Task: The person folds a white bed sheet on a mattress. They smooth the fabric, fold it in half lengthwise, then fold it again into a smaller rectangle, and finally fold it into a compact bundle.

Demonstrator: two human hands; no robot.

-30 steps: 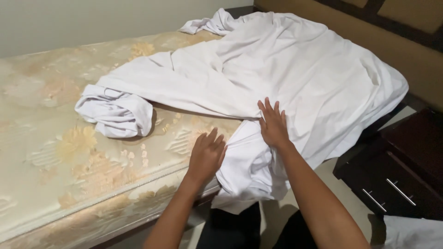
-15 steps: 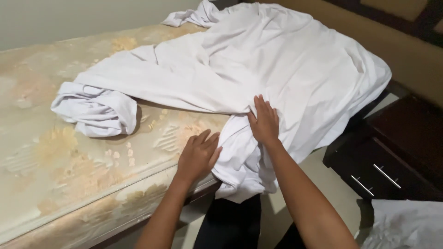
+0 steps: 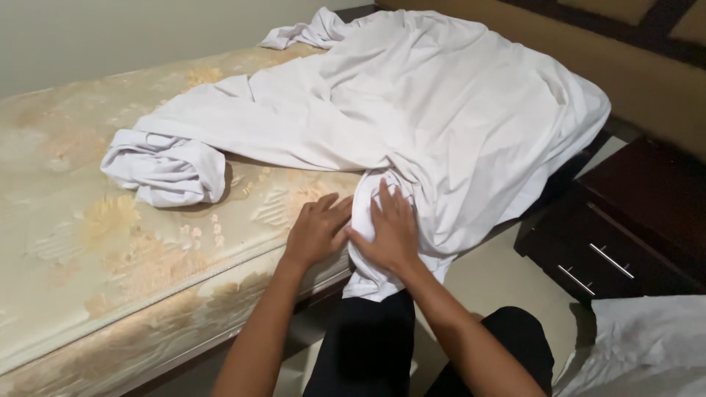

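Both hands are on the white sheet (image 3: 441, 125) at the mattress (image 3: 88, 250) edge. Left hand (image 3: 318, 229) lies flat, fingers spread and loose, palm on the mattress top with fingertips touching the sheet's bunched fold; not gripping. Right hand (image 3: 390, 235) is pressed on that fold just right of the left fingers, fingers extended and slightly curled over the cloth; looks like pressing, not pinching, though the underside is hidden. Step in hand, as I read it: gathering or smoothing the sheet's hanging corner at the mattress side. That corner drapes down below the right palm, over the person's dark trousers (image 3: 368, 345). The rest of the sheet is heaped beyond the fingertips, with a rolled end (image 3: 169, 167) well left of the left hand. Nightstand (image 3: 625, 235) sits right of the right hand, drawers closed, contents not visible. More white cloth (image 3: 647, 345) lies bottom right. No open containers in view.
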